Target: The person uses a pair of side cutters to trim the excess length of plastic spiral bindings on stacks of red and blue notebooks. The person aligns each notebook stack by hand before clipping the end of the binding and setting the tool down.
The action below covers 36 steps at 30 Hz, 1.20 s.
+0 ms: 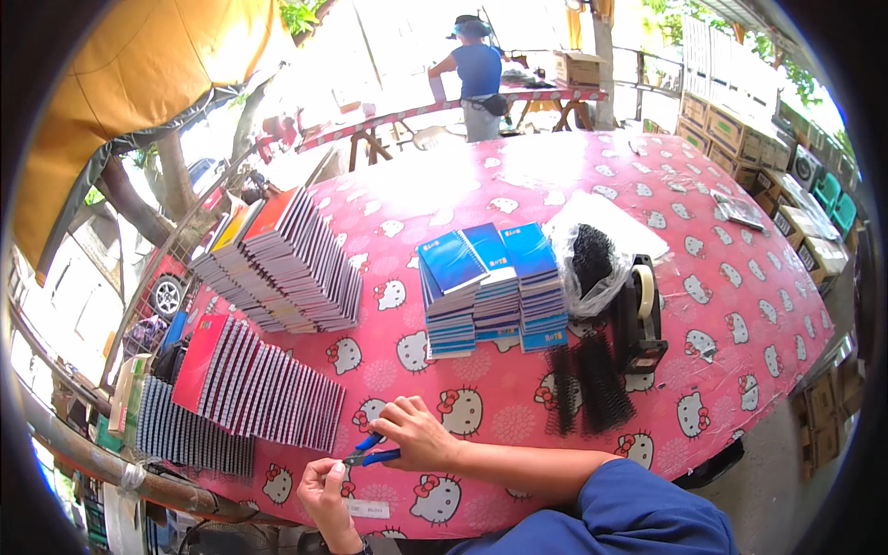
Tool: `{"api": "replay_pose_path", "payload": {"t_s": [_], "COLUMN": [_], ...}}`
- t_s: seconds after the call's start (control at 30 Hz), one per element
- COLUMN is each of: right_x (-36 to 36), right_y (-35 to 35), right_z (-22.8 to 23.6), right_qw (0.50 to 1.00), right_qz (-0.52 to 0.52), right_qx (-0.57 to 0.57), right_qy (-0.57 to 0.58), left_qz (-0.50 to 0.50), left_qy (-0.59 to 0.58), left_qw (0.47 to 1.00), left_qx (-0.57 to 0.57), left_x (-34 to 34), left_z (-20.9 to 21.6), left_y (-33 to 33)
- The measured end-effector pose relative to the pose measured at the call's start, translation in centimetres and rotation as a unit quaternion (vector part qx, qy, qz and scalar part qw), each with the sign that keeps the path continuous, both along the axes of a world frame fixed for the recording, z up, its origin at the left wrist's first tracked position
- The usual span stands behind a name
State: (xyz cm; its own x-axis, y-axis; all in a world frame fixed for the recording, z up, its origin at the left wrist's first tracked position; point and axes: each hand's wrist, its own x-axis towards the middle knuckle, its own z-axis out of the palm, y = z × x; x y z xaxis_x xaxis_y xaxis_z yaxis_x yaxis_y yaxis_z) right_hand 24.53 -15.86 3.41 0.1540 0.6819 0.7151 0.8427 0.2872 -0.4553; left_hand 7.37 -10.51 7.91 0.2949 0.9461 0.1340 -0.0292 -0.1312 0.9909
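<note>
My right hand (414, 435) is wrapped round the blue handles of a small pair of side cutters (381, 453) over the near edge of the table. The cutters' metal jaws point left, toward my left hand (326, 502). The thumb and fingers of that hand are closed in a pinch at the jaws; what sits between them is too small to make out. A white paper strip (367, 509) with print lies on the tablecloth beside my left hand. Left of my hands stands a stack of spiral notebooks with a red cover (205, 361). Farther off are piles of blue spiral notebooks (490, 268).
Black spiral coils (592, 384) lie at right, near a tape dispenser (641, 319) and a plastic bag of black coils (592, 264). A tall notebook stack (296, 264) stands at left on the pink patterned tablecloth (518, 421). Beyond, a person (477, 74) stands at another table; cartons (731, 129) line the right.
</note>
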Motion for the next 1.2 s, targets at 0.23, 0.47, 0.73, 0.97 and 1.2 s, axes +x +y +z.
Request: {"api": "replay_pose_path", "payload": {"t_s": [0.23, 0.47, 0.73, 0.97, 1.2], "right_x": [-0.8, -1.1, -1.3, -0.6, -1.1], "right_y": [0.2, 0.1, -0.1, 0.0, -0.1], "right_z": [-0.3, -0.3, -0.1, 0.5, 0.7], "right_qw": [0.997, 0.991, 0.994, 0.966, 0.976], "right_qz": [0.013, -0.010, 0.022, 0.135, 0.093], "right_qx": [-0.080, -0.132, -0.105, -0.207, -0.187], "right_qy": [-0.008, -0.005, 0.035, 0.083, 0.062], "left_qz": [0.024, 0.021, -0.006, -0.016, -0.074], "left_qy": [0.026, 0.028, -0.011, 0.014, -0.064], "left_qw": [0.999, 0.999, 1.000, 1.000, 0.995], "left_qx": [0.035, 0.025, 0.006, -0.007, 0.024], "left_x": [0.0, -0.2, -0.6, -1.6, -2.0], "left_z": [-0.6, -1.0, -0.6, -1.1, -1.5], "left_y": [0.3, 0.8, 0.8, 1.6, 1.7]}}
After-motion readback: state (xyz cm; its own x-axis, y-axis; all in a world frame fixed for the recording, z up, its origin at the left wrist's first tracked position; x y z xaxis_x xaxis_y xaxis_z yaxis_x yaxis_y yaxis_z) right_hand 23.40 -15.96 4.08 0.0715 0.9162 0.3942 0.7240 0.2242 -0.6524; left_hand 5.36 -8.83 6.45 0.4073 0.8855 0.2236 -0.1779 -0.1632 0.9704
